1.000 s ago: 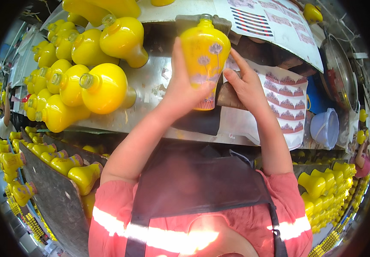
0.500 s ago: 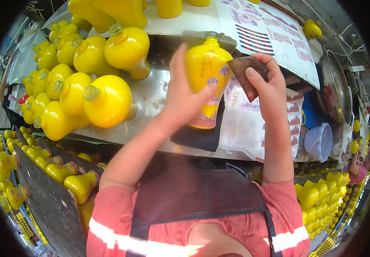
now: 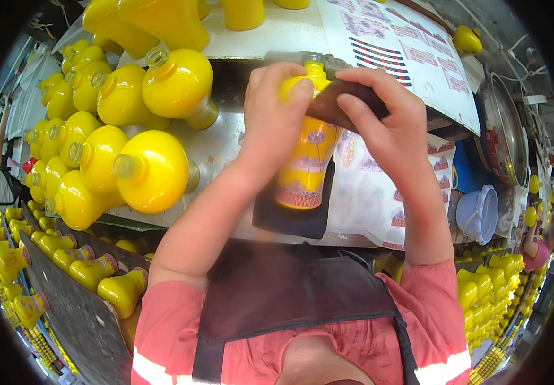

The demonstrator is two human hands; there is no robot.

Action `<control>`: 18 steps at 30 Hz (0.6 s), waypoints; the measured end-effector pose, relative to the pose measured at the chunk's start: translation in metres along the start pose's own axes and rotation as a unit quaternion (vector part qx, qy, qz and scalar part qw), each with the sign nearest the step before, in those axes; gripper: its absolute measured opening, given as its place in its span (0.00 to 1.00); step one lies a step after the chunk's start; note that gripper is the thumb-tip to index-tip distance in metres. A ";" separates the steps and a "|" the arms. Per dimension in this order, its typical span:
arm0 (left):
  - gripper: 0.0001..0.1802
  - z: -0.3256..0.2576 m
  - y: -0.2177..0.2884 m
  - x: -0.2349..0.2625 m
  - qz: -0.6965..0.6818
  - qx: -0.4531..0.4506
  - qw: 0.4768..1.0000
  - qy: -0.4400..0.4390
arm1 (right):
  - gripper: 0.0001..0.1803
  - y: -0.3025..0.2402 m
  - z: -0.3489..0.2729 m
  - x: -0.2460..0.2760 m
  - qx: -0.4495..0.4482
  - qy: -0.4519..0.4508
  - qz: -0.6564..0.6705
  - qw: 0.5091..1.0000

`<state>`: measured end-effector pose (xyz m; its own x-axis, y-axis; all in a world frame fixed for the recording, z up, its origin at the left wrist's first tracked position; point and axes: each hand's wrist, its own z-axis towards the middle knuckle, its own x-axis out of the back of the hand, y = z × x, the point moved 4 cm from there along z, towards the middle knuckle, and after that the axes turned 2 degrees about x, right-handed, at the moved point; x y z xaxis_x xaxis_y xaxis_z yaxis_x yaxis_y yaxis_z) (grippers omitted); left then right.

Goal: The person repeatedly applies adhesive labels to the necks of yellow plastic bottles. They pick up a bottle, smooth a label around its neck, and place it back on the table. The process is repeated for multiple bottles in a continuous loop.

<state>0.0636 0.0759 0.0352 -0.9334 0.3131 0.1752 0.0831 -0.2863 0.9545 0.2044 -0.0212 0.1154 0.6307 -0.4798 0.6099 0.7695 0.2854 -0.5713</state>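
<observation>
A glossy yellow bottle [image 3: 312, 151] with purple flower decals lies on a dark cloth [image 3: 274, 215], its neck pointing away from me. My left hand [image 3: 276, 109] is wrapped round the left of its shoulder, thumb near the neck. Pinched in my right hand [image 3: 392, 109] is a flat dark brown scraper [image 3: 331, 109], whose edge rests against the upper part of the bottle. Scraper and fingers hide much of the bottle's shoulder. Beside the cloth lies a decal sheet [image 3: 360, 199] with printed shapes.
Several plain yellow bottles [image 3: 152, 170] crowd the table's left side. More decal sheets [image 3: 380, 45] lie on a white board at the back. A pale blue bucket [image 3: 477, 215] stands at the right. Racks of decorated bottles [image 3: 91, 263] flank me; another person [image 3: 537, 250] is far right.
My right hand has brought the scraper leftward onto the bottle's shoulder. My left hand has shifted from the bottle's side up toward its neck. The whole view has shifted slightly.
</observation>
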 end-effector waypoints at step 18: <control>0.19 0.002 0.002 0.002 0.036 -0.001 0.999 -0.016 | 0.11 -0.001 0.014 0.000 0.054 0.137 -0.122 0.981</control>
<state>0.0630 0.0780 0.0380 -0.9131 0.3215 0.2507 0.1484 -0.3105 0.9389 0.2051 -0.0101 0.1241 0.3869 -0.7461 0.5420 0.9099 0.2135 -0.3556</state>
